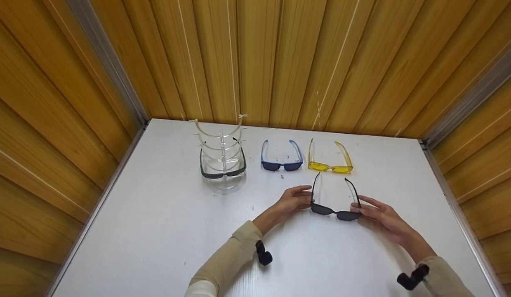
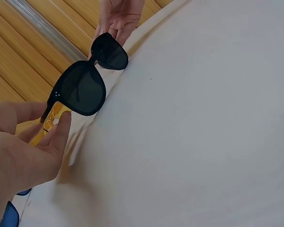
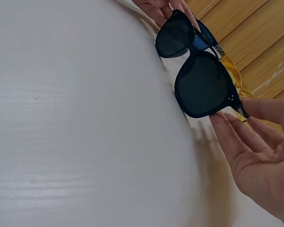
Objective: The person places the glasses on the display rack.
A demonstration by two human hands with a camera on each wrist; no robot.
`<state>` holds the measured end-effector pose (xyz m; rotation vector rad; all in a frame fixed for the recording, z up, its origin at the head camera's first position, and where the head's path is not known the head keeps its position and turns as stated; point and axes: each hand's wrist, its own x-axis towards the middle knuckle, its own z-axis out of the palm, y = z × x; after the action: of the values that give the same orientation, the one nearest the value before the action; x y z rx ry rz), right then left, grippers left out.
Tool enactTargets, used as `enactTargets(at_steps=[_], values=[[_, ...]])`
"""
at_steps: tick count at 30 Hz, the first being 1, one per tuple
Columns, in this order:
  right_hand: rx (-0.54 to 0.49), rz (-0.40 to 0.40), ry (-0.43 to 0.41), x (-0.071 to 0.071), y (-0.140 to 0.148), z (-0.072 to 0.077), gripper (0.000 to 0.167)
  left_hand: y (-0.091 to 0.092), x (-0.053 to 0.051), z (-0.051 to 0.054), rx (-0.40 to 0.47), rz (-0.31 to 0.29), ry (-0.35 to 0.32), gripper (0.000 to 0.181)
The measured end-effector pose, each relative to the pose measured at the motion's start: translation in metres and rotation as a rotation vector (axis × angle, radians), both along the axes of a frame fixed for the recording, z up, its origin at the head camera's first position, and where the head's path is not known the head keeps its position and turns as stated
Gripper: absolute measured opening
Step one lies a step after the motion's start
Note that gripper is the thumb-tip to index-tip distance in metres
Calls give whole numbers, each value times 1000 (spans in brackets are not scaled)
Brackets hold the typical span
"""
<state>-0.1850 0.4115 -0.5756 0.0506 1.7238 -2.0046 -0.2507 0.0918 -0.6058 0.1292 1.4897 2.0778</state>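
Note:
Black sunglasses point(image 1: 335, 212) are held between both hands, lenses toward the person and temples pointing away. The left hand point(image 1: 291, 201) pinches the frame at its left hinge; in the left wrist view that hand point(image 2: 28, 142) has thumb and fingers around the temple's start beside the dark lens point(image 2: 83, 90). At the other hinge the right hand point(image 1: 385, 218) pinches the frame, and the right wrist view shows its fingers point(image 3: 255, 137) on both sides of the corner by the lens point(image 3: 203, 85).
A clear display stand point(image 1: 223, 154) at the left bears dark green-framed sunglasses point(image 1: 214, 175) low down. Blue sunglasses point(image 1: 282, 166) and yellow glasses point(image 1: 330, 168) lie on the white table point(image 1: 156, 231) beyond the hands. Wood-patterned walls point(image 1: 255, 62) rise behind and at both sides.

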Motion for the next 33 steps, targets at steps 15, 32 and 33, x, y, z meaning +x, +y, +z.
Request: enactTargets(at_steps=[15, 32, 33], values=[[39, 39, 38, 5, -5, -1, 65, -15, 8, 8, -28, -67, 5, 55], [89, 49, 4, 4, -19, 2, 63, -33, 16, 10, -16, -58, -14, 62], [87, 51, 4, 4, -20, 3, 63, -34, 17, 11, -15, -58, -11, 62]])
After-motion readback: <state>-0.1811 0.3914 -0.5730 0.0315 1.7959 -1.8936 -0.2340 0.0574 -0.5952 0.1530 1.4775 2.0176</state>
